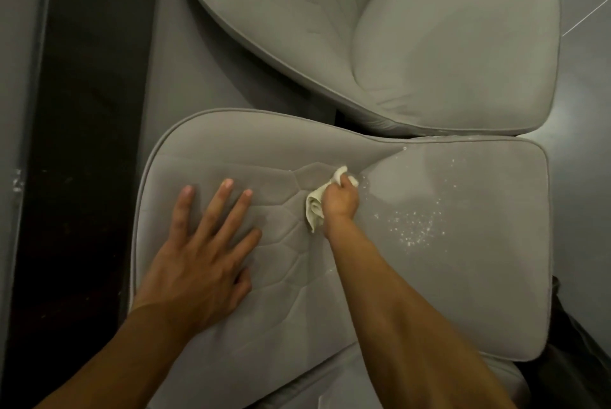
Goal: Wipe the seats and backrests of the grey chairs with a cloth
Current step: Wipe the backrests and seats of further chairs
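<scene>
I look straight down on a grey padded chair (463, 276). Its quilted backrest (251, 150) lies to the left and its seat to the right. My left hand (201, 243) rests flat on the backrest with fingers spread. My right hand (340, 200) grips a crumpled pale cloth (314, 208) and presses it into the crease where backrest meets seat. White crumbs (413, 226) are scattered over the seat, right of the cloth.
A second grey chair (446, 44) stands just beyond, its seat edge almost touching the near chair. A dark strip (89, 144) runs down the left side. Grey tiled floor (582, 177) shows at the right, and something dark (575, 342) sits at the lower right.
</scene>
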A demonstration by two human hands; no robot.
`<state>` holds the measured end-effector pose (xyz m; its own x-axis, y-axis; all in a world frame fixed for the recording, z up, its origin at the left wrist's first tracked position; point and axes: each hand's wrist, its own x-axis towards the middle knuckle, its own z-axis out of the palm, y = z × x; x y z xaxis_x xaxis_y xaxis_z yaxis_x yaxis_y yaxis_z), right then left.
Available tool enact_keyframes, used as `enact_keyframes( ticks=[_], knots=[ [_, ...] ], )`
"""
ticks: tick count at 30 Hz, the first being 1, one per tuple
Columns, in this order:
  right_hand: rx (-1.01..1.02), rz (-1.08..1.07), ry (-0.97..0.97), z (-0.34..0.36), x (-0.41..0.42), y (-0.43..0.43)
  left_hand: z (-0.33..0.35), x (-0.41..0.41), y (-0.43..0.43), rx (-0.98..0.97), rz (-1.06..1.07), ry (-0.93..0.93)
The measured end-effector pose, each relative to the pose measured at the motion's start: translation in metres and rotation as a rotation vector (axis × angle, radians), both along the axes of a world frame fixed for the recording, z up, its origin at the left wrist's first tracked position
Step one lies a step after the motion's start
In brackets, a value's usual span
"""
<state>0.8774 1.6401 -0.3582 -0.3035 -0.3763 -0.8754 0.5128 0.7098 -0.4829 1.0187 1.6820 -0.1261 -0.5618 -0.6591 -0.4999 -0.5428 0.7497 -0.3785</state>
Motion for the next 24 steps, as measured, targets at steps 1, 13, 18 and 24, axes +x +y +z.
enact_keyframes(
  ticks=[1,13,18,24],
  knots=[
    [-0.059,-0.026,0.049,0.013,0.0,-0.001,0.0,0.001,0.0,0.004,0.001,0.003],
    [-0.465,0.388,0.499,0.022,0.009,0.039,-0.004,0.001,-0.001,0.032,0.011,0.03],
    [-0.194,0.072,0.252,-0.004,0.003,0.023,-0.003,0.001,-0.001,0.035,0.006,0.024],
    [0.038,0.126,-0.004,-0.033,-0.019,-0.002,-0.003,0.003,-0.002,0.053,0.01,0.006]
  ],
)
